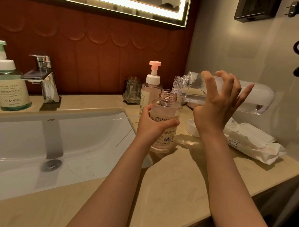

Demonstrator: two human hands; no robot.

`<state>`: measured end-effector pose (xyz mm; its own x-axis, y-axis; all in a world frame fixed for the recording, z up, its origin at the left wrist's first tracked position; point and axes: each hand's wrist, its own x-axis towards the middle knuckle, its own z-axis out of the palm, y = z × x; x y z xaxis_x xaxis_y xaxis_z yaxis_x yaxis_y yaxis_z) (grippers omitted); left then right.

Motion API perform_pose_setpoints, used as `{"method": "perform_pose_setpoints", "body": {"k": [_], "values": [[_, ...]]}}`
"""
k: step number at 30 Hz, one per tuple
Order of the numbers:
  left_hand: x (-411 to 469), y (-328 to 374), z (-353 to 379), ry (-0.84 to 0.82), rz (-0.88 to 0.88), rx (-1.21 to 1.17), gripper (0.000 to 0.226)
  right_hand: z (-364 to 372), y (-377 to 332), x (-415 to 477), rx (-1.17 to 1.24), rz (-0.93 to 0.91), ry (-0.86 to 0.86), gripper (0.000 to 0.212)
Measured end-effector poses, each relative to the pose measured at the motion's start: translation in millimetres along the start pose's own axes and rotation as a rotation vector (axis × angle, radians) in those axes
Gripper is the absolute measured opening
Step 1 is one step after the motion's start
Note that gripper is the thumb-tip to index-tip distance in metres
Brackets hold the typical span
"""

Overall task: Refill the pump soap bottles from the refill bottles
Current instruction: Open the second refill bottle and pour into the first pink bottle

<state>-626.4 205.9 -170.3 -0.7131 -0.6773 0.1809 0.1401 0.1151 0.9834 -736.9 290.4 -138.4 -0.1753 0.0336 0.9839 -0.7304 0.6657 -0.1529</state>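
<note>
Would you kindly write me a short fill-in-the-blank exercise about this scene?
1. The left hand grips the open pink bottle, which stands on the ____.
2. The right hand tilts the clear refill bottle over the ____ bottle's mouth.
3. The green pump bottle stands ____ of the faucet.
Missing words: counter; pink; left.

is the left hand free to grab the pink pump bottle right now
Probably not: the left hand grips the open bottle, which stands in front of the pump bottle; it must let go first.
</note>
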Motion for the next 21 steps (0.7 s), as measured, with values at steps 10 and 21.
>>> {"method": "perform_pose_setpoints", "body": {"k": [10,21], "values": [[-0.2,0.2,0.5,0.002,0.003,0.004,0.08,-1.4,-0.7,0.0,0.002,0.005,-0.015,0.067],[-0.8,0.2,0.2,-0.001,-0.001,0.005,0.081,-2.0,-0.4,0.3,0.004,0.014,-0.047,0.068]]}}
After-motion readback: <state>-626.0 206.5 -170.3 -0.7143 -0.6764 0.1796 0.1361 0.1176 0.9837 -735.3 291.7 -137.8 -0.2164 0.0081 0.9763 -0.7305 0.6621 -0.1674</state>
